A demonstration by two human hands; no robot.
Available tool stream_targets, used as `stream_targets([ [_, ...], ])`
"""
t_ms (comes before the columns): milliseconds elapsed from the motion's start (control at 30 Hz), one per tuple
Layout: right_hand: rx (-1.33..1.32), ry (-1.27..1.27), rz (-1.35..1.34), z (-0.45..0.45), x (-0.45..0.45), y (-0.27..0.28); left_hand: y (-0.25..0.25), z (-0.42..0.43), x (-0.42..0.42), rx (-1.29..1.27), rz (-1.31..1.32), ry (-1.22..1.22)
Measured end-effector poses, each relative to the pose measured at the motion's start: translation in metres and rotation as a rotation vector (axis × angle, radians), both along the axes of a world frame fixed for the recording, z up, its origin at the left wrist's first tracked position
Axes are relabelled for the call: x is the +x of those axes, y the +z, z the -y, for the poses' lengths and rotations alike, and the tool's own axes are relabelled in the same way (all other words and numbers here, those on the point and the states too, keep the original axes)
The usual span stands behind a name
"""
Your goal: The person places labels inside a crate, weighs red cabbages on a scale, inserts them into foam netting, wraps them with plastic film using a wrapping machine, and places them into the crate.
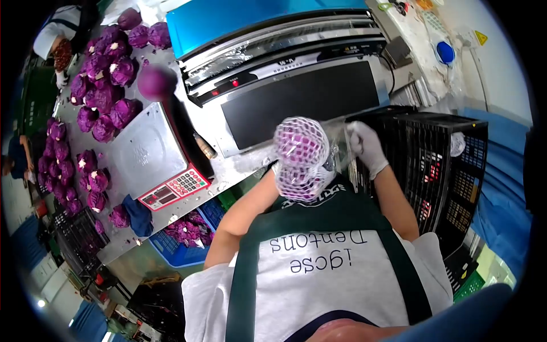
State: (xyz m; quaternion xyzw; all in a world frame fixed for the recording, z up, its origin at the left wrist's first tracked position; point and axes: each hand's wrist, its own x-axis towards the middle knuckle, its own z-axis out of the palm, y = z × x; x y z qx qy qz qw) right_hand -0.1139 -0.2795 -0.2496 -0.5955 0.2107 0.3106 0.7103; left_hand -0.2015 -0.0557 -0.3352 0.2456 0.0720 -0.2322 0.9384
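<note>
Two purple cabbages in white foam netting (301, 149) are held close together in front of the apron, with clear plastic film around them. My left hand is mostly hidden behind the netted cabbages; only a bit of its white glove shows at their left side. On the right, my right hand (366, 145) wears a white glove, its fingers closed on the edge of the clear film (341, 149). Just beyond the cabbages lies the dark plate of the wrapping machine (302, 102).
A scale (149, 148) with a red keypad stands left of the machine. Many purple cabbages (102, 94) cover the steel table further left. Black crates (424, 165) stand at the right. Below the table is a blue crate (171, 251) of leaves. Another person (54, 37) is at upper left.
</note>
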Motion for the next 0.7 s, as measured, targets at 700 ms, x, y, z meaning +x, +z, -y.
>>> stream_targets([
  [700, -0.101, 0.943, 0.657, -0.131, -0.051, 0.073, 0.207, -0.078, -0.018, 0.508, 0.296, -1.017],
])
